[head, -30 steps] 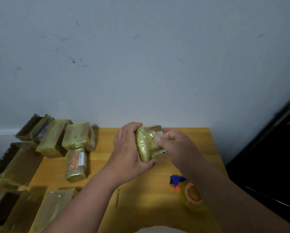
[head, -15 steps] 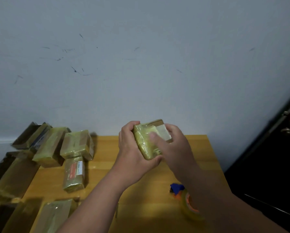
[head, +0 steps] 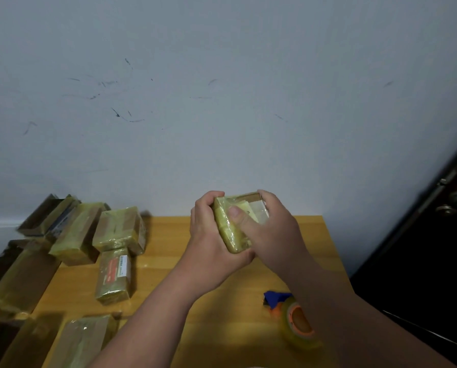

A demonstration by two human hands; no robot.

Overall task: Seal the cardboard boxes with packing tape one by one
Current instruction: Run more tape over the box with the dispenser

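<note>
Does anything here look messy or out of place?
Somewhat. The taped boxes at the table's left side lie in a jumble, tilted and leaning on each other rather than stacked. The wall carries dark scuff marks. The small box held in both hands has wrinkled tape.

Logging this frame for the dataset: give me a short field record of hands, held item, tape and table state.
held item: small taped box, lifted above the table
left hand: grip curled round the box's left side and bottom
right hand: holds the right side, thumb pressed on the front face
tape roll: on the wooden table, near right, untouched, by the right forearm
other boxes: cluster at the table's left, wrapped in yellowish tape
labelled box: lying flat, left of centre
</note>
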